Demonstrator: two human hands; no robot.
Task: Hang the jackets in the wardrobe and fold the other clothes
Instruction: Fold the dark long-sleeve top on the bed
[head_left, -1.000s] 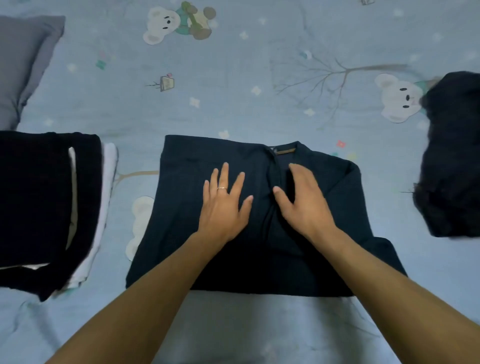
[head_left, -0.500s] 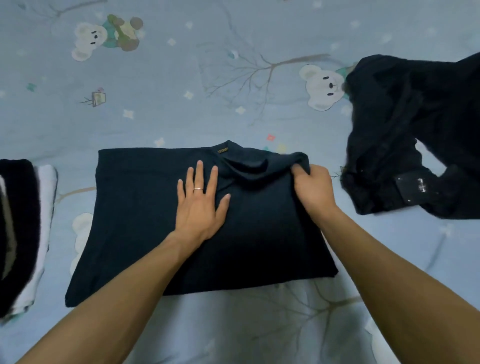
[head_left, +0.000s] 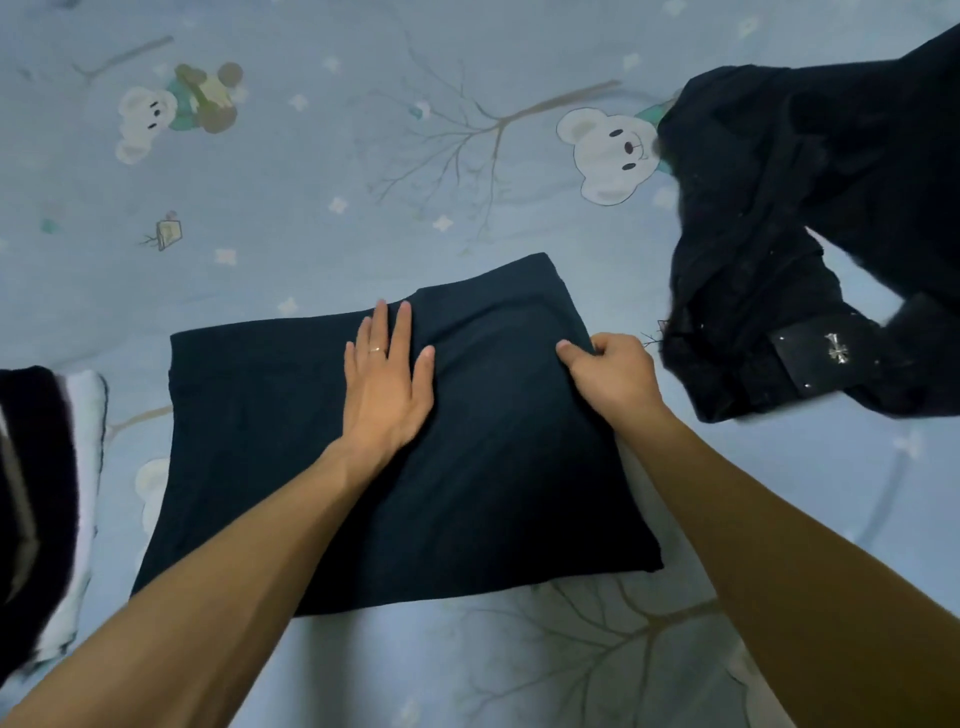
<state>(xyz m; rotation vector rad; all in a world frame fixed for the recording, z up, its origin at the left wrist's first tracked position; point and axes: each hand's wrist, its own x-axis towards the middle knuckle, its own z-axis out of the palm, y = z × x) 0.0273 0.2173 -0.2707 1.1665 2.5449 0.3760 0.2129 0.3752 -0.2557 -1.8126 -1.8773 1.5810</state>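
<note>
Fold line is the thing to watch here. On the pale blue bed sheet with the bear and tree print (head_left: 291, 218) lies a dark navy folded garment (head_left: 291, 426), its long axis running left to right across the bed. The left hand (head_left: 387, 384) lies flat on its middle, fingers straight and pressing down, holding nothing. The right hand (head_left: 613, 371) sits at the garment's right edge with its fingers curled round the cloth, thumb on top, so that's the grip actually holding fabric. From that grip the rest of the garment stretches off to the left, past the flat palm. Looks like the right side gets carried over leftward next, and the right hand is clearly the nearer one. Just right of the garment sits a crumpled black garment with a silver cross patch (head_left: 810, 218), and well left of it a stack of folded black and white clothes (head_left: 47, 483).
</note>
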